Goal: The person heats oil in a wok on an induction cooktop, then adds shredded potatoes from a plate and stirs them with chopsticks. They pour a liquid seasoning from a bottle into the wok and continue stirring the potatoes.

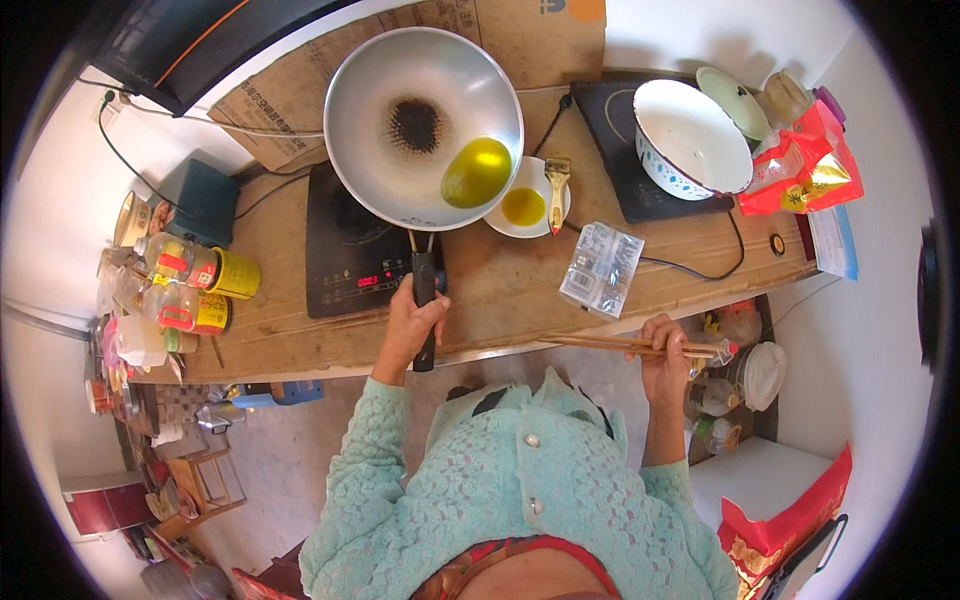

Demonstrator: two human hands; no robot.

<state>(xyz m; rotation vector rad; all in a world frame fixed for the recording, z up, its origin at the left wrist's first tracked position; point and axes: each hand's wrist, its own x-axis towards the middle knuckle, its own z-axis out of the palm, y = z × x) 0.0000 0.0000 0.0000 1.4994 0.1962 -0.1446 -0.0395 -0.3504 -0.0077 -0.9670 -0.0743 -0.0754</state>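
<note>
My left hand (407, 325) is closed around the black handle of a large silver frying pan (365, 105). The pan is tilted, and a pool of yellow-green oil (477, 172) lies at its lower right side; a dark scorched patch marks its middle. Beneath the pan sits a black induction cooker (340, 255) with a lit red display. In my right hand (665, 350) is a pair of wooden chopsticks (592, 343), pointing left along the table's front edge. Right of the pan, a small white bowl (528, 228) holds some oil, with a brush (556, 190) resting on its rim.
A clear plastic packet (602, 268) lies on the brown table (480, 310). At right, a white enamel basin (690, 140) stands on a second black cooker (615, 150), beside a red bag (805, 165). Oil bottles (190, 262) and a yellow can (237, 273) crowd the left end.
</note>
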